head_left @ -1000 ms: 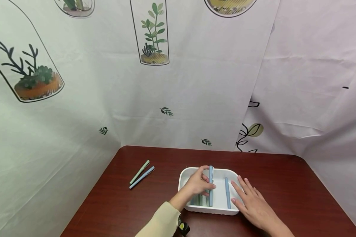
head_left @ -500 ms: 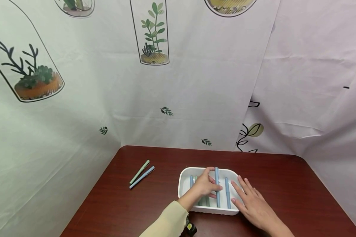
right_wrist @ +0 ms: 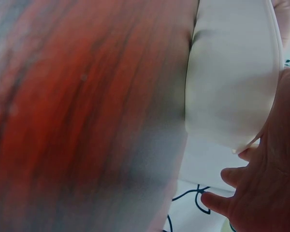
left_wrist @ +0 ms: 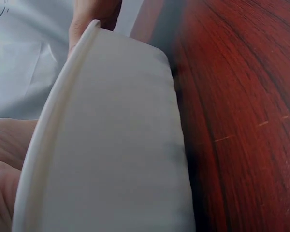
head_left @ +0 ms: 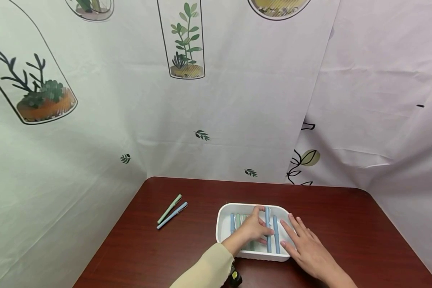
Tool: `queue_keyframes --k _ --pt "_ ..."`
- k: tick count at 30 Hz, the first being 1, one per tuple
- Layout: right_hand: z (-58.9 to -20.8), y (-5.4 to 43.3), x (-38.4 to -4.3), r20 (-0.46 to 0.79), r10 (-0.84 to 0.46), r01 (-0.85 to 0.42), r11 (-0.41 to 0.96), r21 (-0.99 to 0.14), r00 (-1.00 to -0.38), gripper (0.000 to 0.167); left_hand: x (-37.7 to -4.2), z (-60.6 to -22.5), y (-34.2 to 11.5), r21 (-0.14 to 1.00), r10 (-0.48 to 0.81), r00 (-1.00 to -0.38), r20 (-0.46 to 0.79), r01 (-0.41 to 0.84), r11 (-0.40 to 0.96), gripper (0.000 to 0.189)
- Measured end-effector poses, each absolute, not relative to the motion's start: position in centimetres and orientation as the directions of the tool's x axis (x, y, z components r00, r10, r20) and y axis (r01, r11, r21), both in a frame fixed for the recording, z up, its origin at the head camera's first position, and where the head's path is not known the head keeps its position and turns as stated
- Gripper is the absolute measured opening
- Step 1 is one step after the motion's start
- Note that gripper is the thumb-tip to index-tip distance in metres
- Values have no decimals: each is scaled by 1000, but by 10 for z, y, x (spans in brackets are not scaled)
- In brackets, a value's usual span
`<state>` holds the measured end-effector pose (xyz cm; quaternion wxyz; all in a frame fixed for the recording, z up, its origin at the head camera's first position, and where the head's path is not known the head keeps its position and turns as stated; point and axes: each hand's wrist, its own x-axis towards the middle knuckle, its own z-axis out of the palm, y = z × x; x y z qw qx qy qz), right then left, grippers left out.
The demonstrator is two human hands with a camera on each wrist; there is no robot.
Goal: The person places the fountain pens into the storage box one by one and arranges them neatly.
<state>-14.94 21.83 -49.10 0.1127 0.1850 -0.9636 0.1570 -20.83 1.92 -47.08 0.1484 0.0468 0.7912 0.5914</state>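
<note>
A white tray (head_left: 234, 205) stands on the table, its outer wall (left_wrist: 116, 125) filling the left wrist view. Inside it, my left hand (head_left: 250, 229) pinches a blue pen (head_left: 268, 219) between thumb and fingers. Just right of that pen lies another blue pen (head_left: 276, 236). To the left, partly behind the left hand, are a blue pen (head_left: 232, 223) and several green pens (head_left: 238, 221). My right hand (head_left: 307, 250) rests at the tray's right rim with fingers spread and straight; in the right wrist view that hand (right_wrist: 268, 174) lies along the rim.
On the brown table (head_left: 201, 256), left of the tray, lie a green pen (head_left: 169, 209) and a blue pen (head_left: 172, 215) side by side. A white curtain (head_left: 223, 120) with printed plants hangs behind the table. A black wrist device (head_left: 235, 277) shows below the left sleeve.
My left hand has moved right inside the tray with the blue pen, bringing it near the rightmost blue pen. Pens on the tray's left side have come into view. The right hand stays put.
</note>
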Motion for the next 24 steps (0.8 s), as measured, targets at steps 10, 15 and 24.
queue_keyframes --k 10,15,24 --pt "-492 219 -150 287 -327 -403 876 -266 -900 60 -208 -473 24 946 264 -944 -196 -110 305 67" --pt "-493 219 -150 285 -330 -406 873 -270 -900 59 -208 -474 25 929 256 -943 -214 -115 352 67" --pt "-492 219 -149 287 -330 -407 872 -273 -900 59 -210 -474 29 902 251 -940 -232 -112 417 65"
